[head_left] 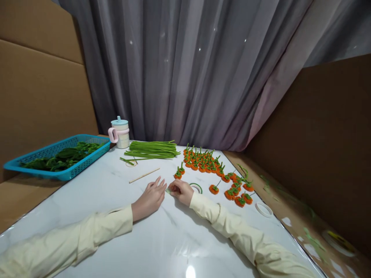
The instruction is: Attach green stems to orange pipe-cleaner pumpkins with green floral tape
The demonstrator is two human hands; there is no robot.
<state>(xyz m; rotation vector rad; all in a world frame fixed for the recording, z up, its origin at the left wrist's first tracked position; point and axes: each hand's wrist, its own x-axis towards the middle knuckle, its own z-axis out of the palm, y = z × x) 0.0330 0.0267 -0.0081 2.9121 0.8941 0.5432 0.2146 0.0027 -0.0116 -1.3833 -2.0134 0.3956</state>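
Two hands meet just below the middle of the frame on the white marble-look table (162,247). The left hand (149,200) lies with its fingers stretched out and close together, their tips at a small pale-green bit (168,190). The right hand (181,191) is curled and pinched on that bit; whether the left actually grips it I cannot tell. The work probably goes best with both wrists resting on the table, the bit held low and taut between the fingertips, and any pull kept gentle so it does not slip. Counted:
- one green-edged tape roll (196,188) just right of the right hand
- one white ring (263,209) at lower right
- one thin wooden stick (144,175)
- one bundle of green pipe-cleaner stems (153,150)
- one lidded mug with a pink handle (120,132)
- one blue plastic basket (66,174) of green leaves (66,154) at the left
- orange pumpkin ornaments (203,162), about a dozen lying loose and a packed cluster behind them too tight to count
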